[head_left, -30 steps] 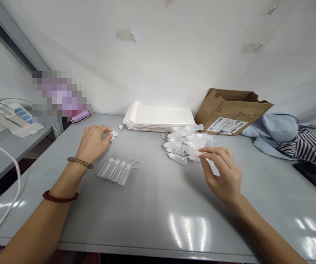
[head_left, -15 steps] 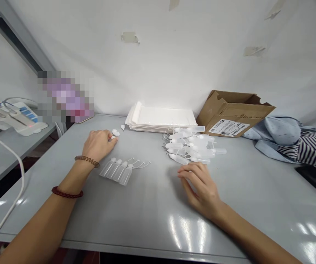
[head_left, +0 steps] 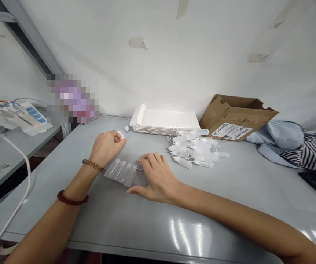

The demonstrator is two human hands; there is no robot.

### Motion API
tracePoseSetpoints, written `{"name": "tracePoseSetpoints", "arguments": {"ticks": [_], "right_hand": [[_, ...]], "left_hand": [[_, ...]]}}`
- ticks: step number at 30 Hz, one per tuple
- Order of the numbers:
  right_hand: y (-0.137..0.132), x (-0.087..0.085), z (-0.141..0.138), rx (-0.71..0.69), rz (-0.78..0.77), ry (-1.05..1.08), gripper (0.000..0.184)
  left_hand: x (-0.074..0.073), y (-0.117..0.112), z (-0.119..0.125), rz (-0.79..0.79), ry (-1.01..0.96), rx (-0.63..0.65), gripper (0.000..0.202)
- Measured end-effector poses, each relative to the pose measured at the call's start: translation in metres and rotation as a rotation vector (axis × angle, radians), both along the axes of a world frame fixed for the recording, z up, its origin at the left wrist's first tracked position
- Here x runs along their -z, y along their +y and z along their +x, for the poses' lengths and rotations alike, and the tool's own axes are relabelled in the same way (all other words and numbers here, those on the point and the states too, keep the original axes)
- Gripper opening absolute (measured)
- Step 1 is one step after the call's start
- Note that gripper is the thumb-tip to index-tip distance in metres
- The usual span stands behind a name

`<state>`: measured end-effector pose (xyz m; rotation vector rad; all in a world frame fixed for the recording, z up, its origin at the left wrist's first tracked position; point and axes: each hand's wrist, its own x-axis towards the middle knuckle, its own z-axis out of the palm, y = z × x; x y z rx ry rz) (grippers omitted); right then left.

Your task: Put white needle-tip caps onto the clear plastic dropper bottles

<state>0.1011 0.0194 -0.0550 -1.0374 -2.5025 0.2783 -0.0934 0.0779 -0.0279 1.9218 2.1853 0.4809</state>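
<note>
My left hand [head_left: 106, 147] rests on the grey table [head_left: 152, 220] with its fingers curled on a small white cap [head_left: 121, 134]. Another small white piece [head_left: 126, 129] lies just beyond it. A row of several clear little needle-tip bottles [head_left: 122, 171] lies side by side between my hands. My right hand [head_left: 154, 178] has its fingers bent over the needle ends of that row and its thumb stretched out on the table. A loose pile of the same bottles [head_left: 196, 150] lies further right.
A stack of white padded envelopes [head_left: 166, 121] lies against the wall. A tipped cardboard box [head_left: 236, 117] and bundled blue and striped clothing [head_left: 292, 143] sit at the right. At the left, a second table holds a white device [head_left: 20, 117] with cables.
My right hand has moved left from the bottle pile to the row of bottles and now covers their needle ends. The left hand has stayed by the small white caps.
</note>
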Motion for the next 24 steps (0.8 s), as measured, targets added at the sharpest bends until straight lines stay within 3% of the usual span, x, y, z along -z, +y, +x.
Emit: {"name": "tracePoseSetpoints", "arguments": {"ticks": [4, 17, 24], "right_hand": [[-0.001, 0.003, -0.013, 0.046, -0.010, -0.014, 0.081], [-0.006, 0.010, -0.017, 0.037, -0.026, -0.039, 0.055], [-0.006, -0.003, -0.006, 0.021, -0.028, 0.091, 0.049]], "left_hand": [[0.000, -0.001, 0.000, 0.026, -0.022, -0.005, 0.025], [0.002, -0.001, 0.000, 0.055, -0.101, -0.021, 0.026], [-0.012, -0.015, 0.014, 0.052, -0.311, 0.080, 0.024]]}}
